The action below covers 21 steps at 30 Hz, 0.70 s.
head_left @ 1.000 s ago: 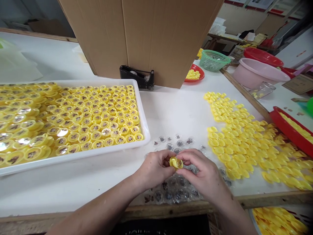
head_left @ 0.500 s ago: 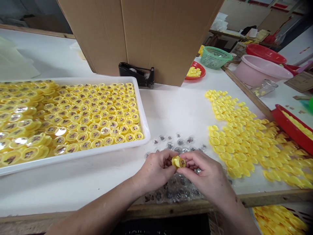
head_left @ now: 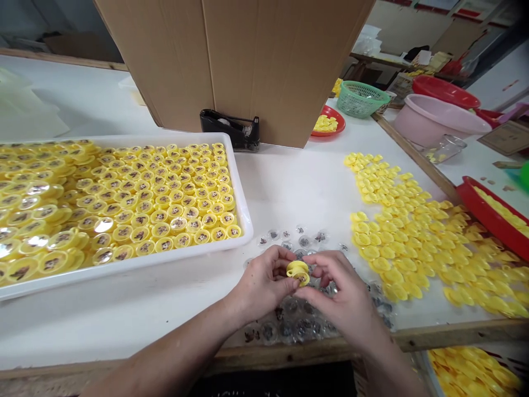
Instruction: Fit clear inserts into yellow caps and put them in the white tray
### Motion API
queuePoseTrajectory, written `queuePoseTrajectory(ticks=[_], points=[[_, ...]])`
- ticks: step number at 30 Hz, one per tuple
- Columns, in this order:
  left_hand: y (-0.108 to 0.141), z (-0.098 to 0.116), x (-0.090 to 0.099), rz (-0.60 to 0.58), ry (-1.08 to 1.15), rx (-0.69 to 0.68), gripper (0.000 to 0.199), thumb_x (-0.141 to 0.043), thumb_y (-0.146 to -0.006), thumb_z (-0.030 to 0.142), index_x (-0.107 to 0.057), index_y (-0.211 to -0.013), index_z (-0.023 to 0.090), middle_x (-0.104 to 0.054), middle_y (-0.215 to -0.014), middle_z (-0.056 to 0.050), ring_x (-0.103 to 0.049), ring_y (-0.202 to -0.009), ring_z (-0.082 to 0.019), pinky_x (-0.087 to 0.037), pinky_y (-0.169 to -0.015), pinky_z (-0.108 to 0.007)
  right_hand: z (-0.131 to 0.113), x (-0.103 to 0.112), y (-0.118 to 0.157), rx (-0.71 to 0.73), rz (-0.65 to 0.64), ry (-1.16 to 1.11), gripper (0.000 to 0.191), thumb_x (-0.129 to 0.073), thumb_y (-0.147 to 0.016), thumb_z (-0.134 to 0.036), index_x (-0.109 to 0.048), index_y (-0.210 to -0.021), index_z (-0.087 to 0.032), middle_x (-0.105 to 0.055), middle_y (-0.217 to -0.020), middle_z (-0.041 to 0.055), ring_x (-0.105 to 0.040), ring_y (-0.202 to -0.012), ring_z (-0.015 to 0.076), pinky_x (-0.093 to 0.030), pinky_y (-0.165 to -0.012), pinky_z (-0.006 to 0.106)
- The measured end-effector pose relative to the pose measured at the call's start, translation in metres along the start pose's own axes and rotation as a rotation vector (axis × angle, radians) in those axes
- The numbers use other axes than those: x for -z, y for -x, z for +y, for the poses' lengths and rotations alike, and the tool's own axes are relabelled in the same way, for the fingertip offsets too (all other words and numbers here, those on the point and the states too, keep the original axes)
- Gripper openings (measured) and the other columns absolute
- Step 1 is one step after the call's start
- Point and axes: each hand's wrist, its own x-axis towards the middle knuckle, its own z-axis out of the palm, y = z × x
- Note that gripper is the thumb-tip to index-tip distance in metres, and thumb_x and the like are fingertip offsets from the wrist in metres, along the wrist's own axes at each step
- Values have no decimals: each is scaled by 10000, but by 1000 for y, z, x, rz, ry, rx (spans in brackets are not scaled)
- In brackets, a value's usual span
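My left hand [head_left: 264, 280] pinches a small yellow plastic toy teacup [head_left: 298, 270] between thumb and fingers. The teacup is tilted, with its plain yellow round top and a printed round face lower down both showing. Close on its right, my right hand [head_left: 341, 284] has its thumb and fingers apart; whether a fingertip still touches the teacup is hard to see. Beneath both hands lie many clear round stickers [head_left: 303, 325] with dark printed figures. Right of them, plain yellow pieces [head_left: 397, 242] lie spread in overlapping rows on the white table [head_left: 281, 187].
A white tray [head_left: 244, 220] full of yellow pieces with printed faces stands at left. Behind it are a black tape dispenser [head_left: 230, 129] and a large cardboard box [head_left: 248, 66]. Red dishes, a green basket [head_left: 362, 99] and a pink basin [head_left: 438, 118] stand at right.
The teacup has been turned in my left fingers, so its plain top now faces up. My right thumb and fingers have parted from their pinch on it.
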Motion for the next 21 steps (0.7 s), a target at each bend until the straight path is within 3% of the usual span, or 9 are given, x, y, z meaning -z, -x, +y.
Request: queuePoseTrajectory(ticks=[5, 9, 15, 21], points=[[-1, -7, 2, -3, -103, -38, 261, -681, -724, 187, -578, -961, 141, -650, -923, -56, -614, -842, -163, -490, -777, -314, 11, -1, 4, -125, -62, -296, 163, -595, -853, -276, -607, -1007, -224, -622, -942, 39, -600, -822, 183, -508, -728, 313], [-1, -5, 1, 34, -145, -1, 235, -687, -712, 200, -607, -924, 136, -661, -867, -49, -611, -807, -161, -487, -740, -289, 14, -13, 9, -183, 12, -460, 179, -635, -835, -291, -611, -991, -208, -663, -891, 44, -624, -773, 184, -524, -691, 304], [1, 7, 3, 63, -446, -30, 117, -643, -731, 181, -642, -844, 150, -645, -753, -12, -567, -708, -139, -439, -648, -240, 20, -26, 11, -201, 58, -550, 178, -651, -818, -328, -625, -933, -195, -671, -846, 36, -630, -727, 178, -544, -653, 281], [-5, -13, -2, 94, -413, 22, 230, -690, -709, 293, -687, -900, 166, -683, -798, -34, -604, -721, -170, -474, -630, -245, 33, -38, 17, -325, 153, -547, 215, -629, -804, -427, -634, -940, -262, -711, -837, 62, -691, -728, 258, -596, -595, 313]])
